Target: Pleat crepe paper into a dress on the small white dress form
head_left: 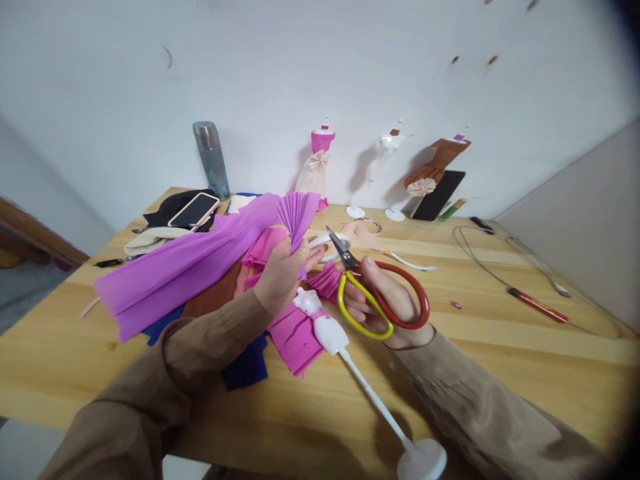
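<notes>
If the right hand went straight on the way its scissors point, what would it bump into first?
Probably the pleated end of the purple cloth, held by the left hand; one view leaves the depth unclear.

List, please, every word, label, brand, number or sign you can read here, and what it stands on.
No text can be read.
Grey flask: faint markings, too blurred to read.
Red handle: any print is too small.
Scissors: no lettering visible.

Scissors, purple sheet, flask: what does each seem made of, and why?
Scissors: likely metal blades, dark with a sheen; glossy handles, perhaps plastic-coated. Purple sheet: matt and crisply pleated, so maybe crepe paper or cloth. Flask: probably metal, its top shiny.
</notes>
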Action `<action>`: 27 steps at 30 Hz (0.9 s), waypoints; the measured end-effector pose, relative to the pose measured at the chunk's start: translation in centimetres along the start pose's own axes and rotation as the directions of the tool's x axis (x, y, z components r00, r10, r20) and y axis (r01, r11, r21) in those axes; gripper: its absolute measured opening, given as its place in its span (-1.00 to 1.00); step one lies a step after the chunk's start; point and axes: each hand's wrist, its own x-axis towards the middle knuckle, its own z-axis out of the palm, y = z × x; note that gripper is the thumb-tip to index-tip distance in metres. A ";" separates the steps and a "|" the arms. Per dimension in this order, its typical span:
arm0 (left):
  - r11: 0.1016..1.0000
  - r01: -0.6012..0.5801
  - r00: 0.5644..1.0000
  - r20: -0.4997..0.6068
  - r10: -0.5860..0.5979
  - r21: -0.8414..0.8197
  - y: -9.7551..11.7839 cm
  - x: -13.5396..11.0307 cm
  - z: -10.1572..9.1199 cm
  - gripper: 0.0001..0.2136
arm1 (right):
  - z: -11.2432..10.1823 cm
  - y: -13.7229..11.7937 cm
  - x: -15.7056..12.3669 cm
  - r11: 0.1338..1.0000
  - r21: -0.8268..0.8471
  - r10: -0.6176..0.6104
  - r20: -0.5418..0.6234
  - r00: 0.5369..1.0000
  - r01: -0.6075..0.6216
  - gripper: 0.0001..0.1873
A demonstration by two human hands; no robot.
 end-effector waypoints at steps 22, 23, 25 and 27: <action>0.989 -0.027 0.992 0.118 0.044 -0.143 1.9 0.2 -0.1 -0.72 | -16.4 -1.1 -6.3 -0.110 -0.963 -0.234 -0.214 0.948 -0.245 -0.90; 0.992 -0.004 0.991 0.135 0.022 -0.130 1.8 0.0 0.1 -0.72 | -16.9 -1.0 -6.4 -0.094 -0.974 -0.265 -0.176 0.948 -0.207 -0.91; 0.994 0.036 0.987 0.159 -0.020 -0.100 1.5 -0.3 0.3 -0.71 | -17.0 -1.1 -6.5 -0.151 -0.959 -0.255 -0.195 0.947 -0.238 -0.95; 0.995 0.075 0.985 0.159 -0.063 -0.072 1.2 -0.6 0.6 -0.70 | -15.8 -1.6 -6.4 -0.299 -0.866 -0.220 -0.345 0.912 -0.400 -0.88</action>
